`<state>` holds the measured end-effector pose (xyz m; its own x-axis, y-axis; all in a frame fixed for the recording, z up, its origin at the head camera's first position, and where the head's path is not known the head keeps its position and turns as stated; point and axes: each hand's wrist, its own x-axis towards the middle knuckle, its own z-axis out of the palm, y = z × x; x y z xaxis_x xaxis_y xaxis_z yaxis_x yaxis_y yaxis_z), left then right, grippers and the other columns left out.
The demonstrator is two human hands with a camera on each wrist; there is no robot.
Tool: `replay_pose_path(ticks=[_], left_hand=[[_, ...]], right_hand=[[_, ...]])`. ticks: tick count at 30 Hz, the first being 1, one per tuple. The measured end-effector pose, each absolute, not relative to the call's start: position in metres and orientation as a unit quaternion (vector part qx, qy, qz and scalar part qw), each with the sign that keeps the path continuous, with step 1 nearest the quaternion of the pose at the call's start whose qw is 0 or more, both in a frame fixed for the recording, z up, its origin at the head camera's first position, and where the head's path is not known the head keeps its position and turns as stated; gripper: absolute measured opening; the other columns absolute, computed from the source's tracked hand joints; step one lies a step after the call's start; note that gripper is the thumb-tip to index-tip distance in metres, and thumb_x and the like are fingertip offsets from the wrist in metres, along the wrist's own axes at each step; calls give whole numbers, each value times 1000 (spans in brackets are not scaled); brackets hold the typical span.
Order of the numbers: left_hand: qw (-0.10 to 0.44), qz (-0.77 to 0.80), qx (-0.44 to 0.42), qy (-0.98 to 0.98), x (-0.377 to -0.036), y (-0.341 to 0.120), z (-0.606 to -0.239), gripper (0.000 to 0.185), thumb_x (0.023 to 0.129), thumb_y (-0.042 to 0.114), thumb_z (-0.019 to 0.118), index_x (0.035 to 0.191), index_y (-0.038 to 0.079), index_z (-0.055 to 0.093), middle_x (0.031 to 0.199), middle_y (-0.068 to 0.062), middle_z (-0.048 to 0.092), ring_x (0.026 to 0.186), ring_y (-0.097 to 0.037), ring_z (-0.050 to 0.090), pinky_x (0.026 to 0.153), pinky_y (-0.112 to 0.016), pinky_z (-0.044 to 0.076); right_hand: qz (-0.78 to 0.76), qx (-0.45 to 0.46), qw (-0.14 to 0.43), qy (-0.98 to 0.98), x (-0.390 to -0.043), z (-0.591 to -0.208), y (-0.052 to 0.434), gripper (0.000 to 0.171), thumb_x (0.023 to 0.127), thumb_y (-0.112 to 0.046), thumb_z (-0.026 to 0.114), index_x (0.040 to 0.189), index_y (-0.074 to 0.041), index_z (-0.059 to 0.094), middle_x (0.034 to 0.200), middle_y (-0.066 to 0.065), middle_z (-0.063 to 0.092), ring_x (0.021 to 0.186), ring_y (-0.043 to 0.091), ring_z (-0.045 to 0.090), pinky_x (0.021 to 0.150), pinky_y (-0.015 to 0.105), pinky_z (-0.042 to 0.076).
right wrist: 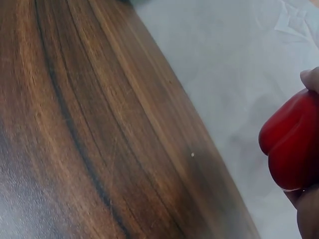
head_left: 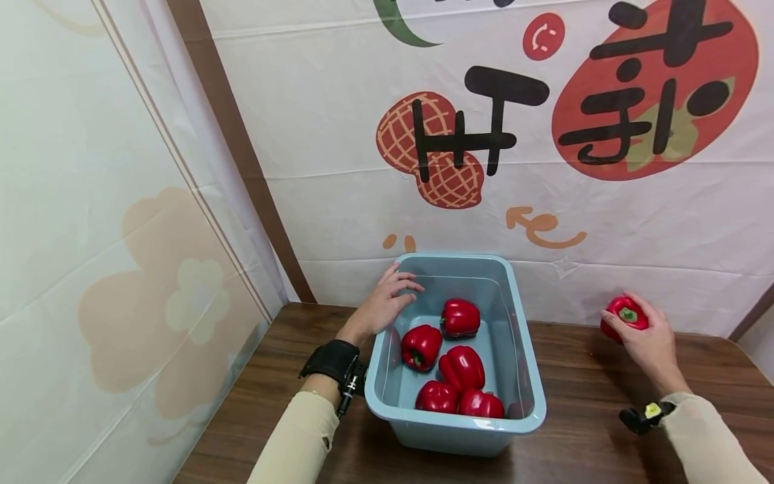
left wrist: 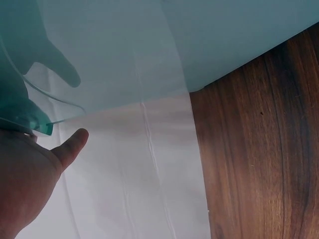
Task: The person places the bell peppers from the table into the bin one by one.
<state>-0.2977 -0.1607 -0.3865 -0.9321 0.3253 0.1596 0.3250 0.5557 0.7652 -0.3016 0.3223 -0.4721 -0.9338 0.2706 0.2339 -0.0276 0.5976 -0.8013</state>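
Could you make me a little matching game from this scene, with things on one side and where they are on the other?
Things:
1. Pale blue plastic tub
2. Lone red bell pepper
3. Left hand
4. Five red bell peppers

Places:
A. held in the right hand
B. lying inside the tub
C. on the tub's far left rim
D. standing on the brown wooden table

Pairs: 1-D, 2-A, 3-C, 4-B

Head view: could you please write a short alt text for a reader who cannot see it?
A person's right hand holds a red bell pepper above a wooden table, while the left hand rests on the rim of a light blue tub containing five red peppers.
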Motion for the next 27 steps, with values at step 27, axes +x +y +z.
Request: replay_pose_path(ticks=[27], left_hand=[[1, 449, 181, 875, -298, -161, -387, 28, 100, 16, 51, 118, 12, 72, 146, -6, 48, 152, -23, 7, 118, -62, 16]], right_hand=[[453, -14, 192, -871, -295, -439, 303, 68, 91, -36, 71, 150, -16, 44, 138, 23, 41, 113, 37, 41, 65, 5, 38]])
